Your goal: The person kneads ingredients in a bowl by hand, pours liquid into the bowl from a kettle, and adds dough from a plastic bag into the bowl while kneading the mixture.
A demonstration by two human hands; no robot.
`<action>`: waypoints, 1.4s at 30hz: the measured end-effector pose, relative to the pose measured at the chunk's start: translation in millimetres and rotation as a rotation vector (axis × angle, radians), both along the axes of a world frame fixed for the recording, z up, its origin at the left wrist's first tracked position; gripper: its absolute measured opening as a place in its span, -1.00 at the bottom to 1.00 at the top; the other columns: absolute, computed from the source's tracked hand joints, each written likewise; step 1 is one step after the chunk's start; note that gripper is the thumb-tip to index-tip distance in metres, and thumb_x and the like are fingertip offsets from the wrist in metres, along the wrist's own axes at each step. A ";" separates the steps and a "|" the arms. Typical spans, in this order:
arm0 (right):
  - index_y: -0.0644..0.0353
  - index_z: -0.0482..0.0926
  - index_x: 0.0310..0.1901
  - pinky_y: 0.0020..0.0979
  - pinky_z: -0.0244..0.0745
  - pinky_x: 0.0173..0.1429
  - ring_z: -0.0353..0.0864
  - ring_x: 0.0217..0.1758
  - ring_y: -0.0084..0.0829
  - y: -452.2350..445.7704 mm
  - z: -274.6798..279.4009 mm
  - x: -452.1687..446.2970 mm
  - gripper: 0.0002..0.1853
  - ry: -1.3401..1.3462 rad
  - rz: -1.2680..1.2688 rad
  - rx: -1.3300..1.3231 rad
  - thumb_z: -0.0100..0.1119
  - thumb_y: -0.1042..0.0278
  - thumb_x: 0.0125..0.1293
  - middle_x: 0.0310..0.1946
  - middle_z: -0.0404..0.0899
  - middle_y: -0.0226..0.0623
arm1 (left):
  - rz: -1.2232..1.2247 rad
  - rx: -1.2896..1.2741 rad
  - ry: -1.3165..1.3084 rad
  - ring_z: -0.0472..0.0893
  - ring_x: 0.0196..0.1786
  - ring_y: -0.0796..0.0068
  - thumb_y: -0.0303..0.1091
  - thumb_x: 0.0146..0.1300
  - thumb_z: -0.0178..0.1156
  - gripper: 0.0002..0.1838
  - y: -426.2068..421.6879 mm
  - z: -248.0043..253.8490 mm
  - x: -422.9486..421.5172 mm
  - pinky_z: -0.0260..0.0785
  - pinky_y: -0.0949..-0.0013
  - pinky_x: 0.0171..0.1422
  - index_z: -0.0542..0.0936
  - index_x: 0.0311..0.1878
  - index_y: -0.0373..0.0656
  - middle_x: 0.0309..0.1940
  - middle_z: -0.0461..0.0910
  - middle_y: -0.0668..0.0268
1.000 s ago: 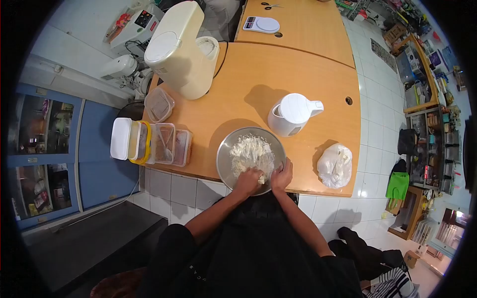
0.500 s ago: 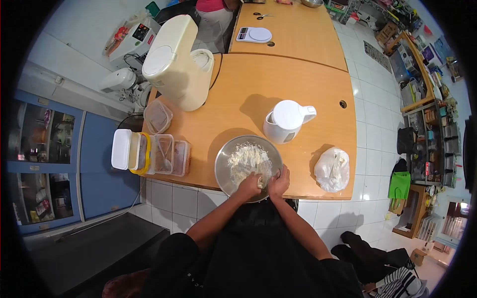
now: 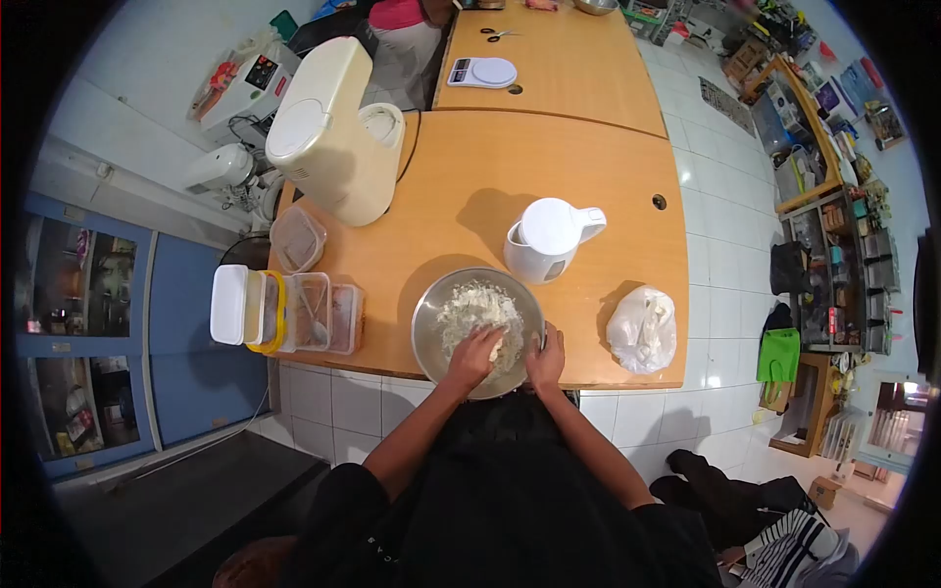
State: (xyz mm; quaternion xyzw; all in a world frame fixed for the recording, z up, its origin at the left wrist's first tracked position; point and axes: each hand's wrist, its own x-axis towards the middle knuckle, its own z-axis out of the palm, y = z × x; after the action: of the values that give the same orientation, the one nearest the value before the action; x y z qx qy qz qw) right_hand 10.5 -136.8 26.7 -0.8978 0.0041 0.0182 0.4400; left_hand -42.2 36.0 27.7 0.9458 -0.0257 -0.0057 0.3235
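A steel bowl (image 3: 427,338) sits at the front edge of the wooden table, holding white flour and crumbly pale dough (image 3: 480,306). My left hand (image 3: 475,358) is inside the bowl, its fingers in the mixture; how far they close on the dough is hard to see. Against the bowl's right side rests my right hand (image 3: 546,361), closed round the rim, thumb on the inner side. Just behind the bowl stands a white electric kettle (image 3: 547,238). To the right lies a plastic bag (image 3: 642,330) with white contents.
Plastic containers (image 3: 312,312) line the left table edge, with a clear tub (image 3: 297,240) behind them. A cream machine (image 3: 338,137) stands at the back left. Farther back are a scale (image 3: 482,73) and scissors (image 3: 500,35). Another person (image 3: 404,34) is at the top.
My left hand has shifted within the bowl, and its fingers now reach farther into the mixture. My right hand stays at the rim. The whole view has shifted slightly.
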 end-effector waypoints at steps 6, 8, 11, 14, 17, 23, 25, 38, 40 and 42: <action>0.23 0.49 0.19 -0.23 0.42 -0.12 0.42 -0.30 -0.25 -50.1 -3.0 2.2 -0.61 -0.032 -0.115 0.037 0.18 0.24 0.41 -0.22 0.39 -0.13 | 0.132 -0.080 0.171 0.52 0.26 -0.07 -0.52 -0.05 0.23 -0.29 7.7 18.5 6.4 0.41 0.05 0.32 0.51 0.31 -0.01 0.26 0.50 -0.04; 0.25 0.49 0.17 -0.36 0.39 -0.11 0.37 -0.20 -0.32 -75.7 -3.7 4.7 -0.63 -0.129 -0.258 -0.049 0.22 0.32 0.40 -0.18 0.31 -0.16 | 0.168 -0.070 0.211 0.54 0.23 -0.09 -0.51 -0.06 0.22 -0.32 3.4 15.2 -1.1 0.41 0.04 0.31 0.53 0.28 -0.06 0.23 0.51 -0.09; 0.28 0.46 0.17 -0.27 0.39 0.01 0.36 -0.08 -0.20 -108.9 -1.4 16.5 -0.59 -0.257 -0.480 -0.169 0.25 0.29 0.38 -0.10 0.27 -0.07 | 0.086 -0.072 0.312 0.54 0.21 -0.12 -0.51 -0.07 0.21 -0.35 5.5 -8.3 3.4 0.40 0.04 0.32 0.55 0.24 -0.14 0.18 0.53 -0.13; 0.31 0.37 0.24 -0.05 0.27 0.23 0.29 0.08 -0.03 -127.9 19.4 30.4 -0.43 -0.275 -0.602 -0.264 0.33 0.22 0.31 -0.01 0.24 0.01 | 0.023 -0.245 0.261 0.54 0.20 -0.11 -0.54 -0.07 0.19 -0.39 2.3 -19.4 1.6 0.39 0.04 0.31 0.56 0.20 -0.21 0.13 0.58 -0.11; 0.25 0.31 0.32 0.07 0.21 0.24 0.27 0.17 0.03 -138.5 25.8 41.8 -0.36 -0.223 -0.649 -0.398 0.30 0.13 0.33 0.13 0.22 0.02 | -0.029 -0.290 0.211 0.54 0.19 -0.10 -0.56 -0.07 0.19 -0.39 -9.9 -10.1 10.7 0.40 0.04 0.30 0.57 0.19 -0.21 0.10 0.59 -0.10; 0.12 0.55 0.12 0.10 0.13 0.22 0.32 0.22 -0.09 -172.5 7.8 65.8 -0.54 -0.052 -0.645 -0.531 0.33 0.10 0.25 0.12 0.43 -0.19 | 0.028 -0.325 0.327 0.54 0.22 -0.07 -0.56 -0.02 0.19 -0.40 -14.1 -12.6 21.5 0.38 0.10 0.33 0.57 0.21 -0.20 0.11 0.59 -0.08; 0.09 0.62 0.01 0.04 0.10 0.22 0.35 0.20 -0.16 -193.5 -16.6 73.0 -0.64 -0.066 -0.648 -0.515 0.34 0.15 0.21 0.01 0.54 -0.31 | 0.043 -0.425 0.346 0.54 0.23 -0.06 -0.57 -0.01 0.18 -0.39 -4.7 -22.3 14.4 0.37 0.10 0.35 0.55 0.23 -0.19 0.13 0.59 -0.07; 0.43 0.49 0.07 -0.32 0.45 -0.20 0.51 -0.35 -0.33 -158.8 64.9 66.0 -0.74 -0.317 -0.040 0.059 -0.05 0.45 0.50 -0.27 0.59 -0.11 | 0.226 -0.407 0.201 0.54 0.22 -0.03 -0.55 -0.07 0.31 -0.38 16.2 -33.1 -15.1 0.39 0.12 0.34 0.56 0.19 -0.16 0.10 0.61 0.01; 0.40 0.49 0.02 -0.39 0.39 -0.27 0.43 -0.39 -0.47 -126.1 85.5 59.1 -0.77 -0.234 0.027 0.191 -0.06 0.41 0.52 -0.35 0.51 -0.26 | 0.241 -0.365 0.214 0.55 0.21 -0.04 -0.56 -0.06 0.28 -0.39 17.6 -17.8 -14.1 0.40 0.12 0.33 0.56 0.19 -0.17 0.09 0.61 0.00; 0.34 0.48 -0.02 -0.47 0.32 -0.32 0.34 -0.40 -0.60 -89.3 100.8 43.6 -0.80 -0.085 0.063 0.350 -0.06 0.38 0.53 -0.42 0.42 -0.41 | 0.249 -0.348 0.217 0.55 0.21 -0.05 -0.58 -0.05 0.25 -0.41 20.0 -13.2 -13.1 0.40 0.12 0.32 0.56 0.18 -0.19 0.10 0.61 -0.01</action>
State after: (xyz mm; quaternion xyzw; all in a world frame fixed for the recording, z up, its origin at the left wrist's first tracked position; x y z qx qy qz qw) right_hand 54.1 -226.0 127.5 -0.8071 -0.0458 -0.0054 0.5886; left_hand -55.2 55.9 14.5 0.8655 0.1255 -0.0627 0.4809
